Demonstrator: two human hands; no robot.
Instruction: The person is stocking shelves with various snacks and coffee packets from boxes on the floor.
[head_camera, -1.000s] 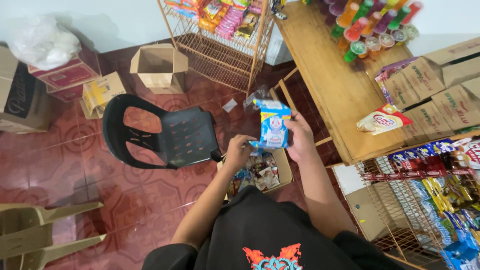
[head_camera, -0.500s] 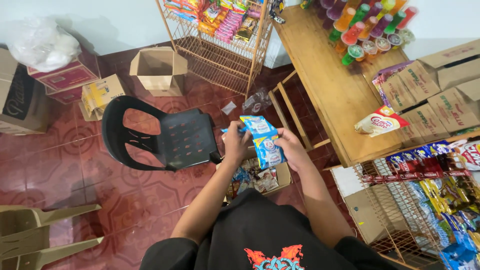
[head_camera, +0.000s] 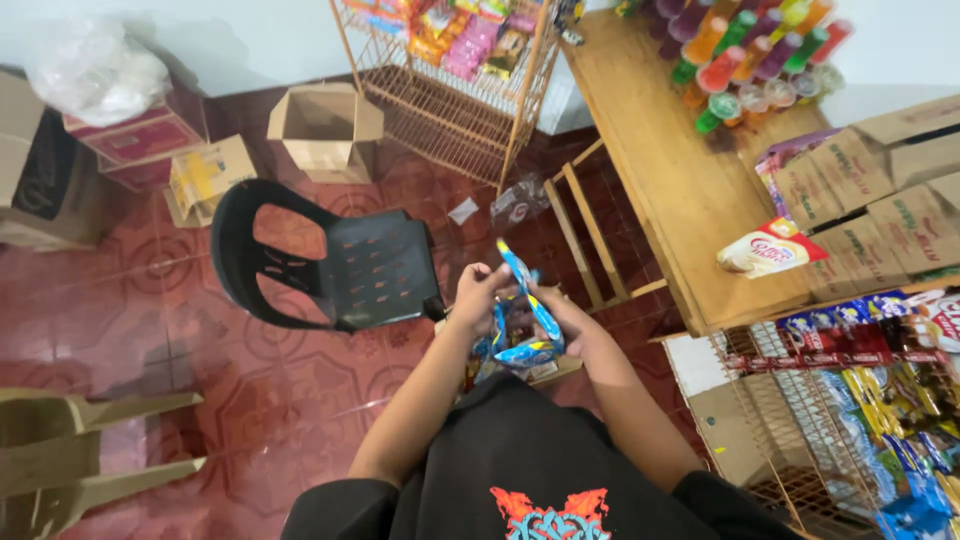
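Both of my hands are in front of my chest, holding a strip of blue snack packets (head_camera: 528, 318). My left hand (head_camera: 478, 296) grips the strip from the left side. My right hand (head_camera: 572, 318) holds it from the right, with the strip seen edge-on and its lower end curling under the fingers. Below the hands lies a small open cardboard box (head_camera: 545, 372) on the floor, mostly hidden by my arms. A black plastic chair (head_camera: 330, 262) stands just left of my left hand.
A wooden table (head_camera: 672, 180) at right carries coloured bottles (head_camera: 752, 55), cardboard boxes (head_camera: 880, 190) and a white packet (head_camera: 768, 250). Wire racks of snacks stand behind (head_camera: 455, 60) and at lower right (head_camera: 860, 400). An open carton (head_camera: 325, 128), other boxes (head_camera: 110, 150) and a beige chair (head_camera: 80, 450) are left.
The packets were held up flat facing me; both hands have since lowered them and turned the strip edge-on, closer to my body.
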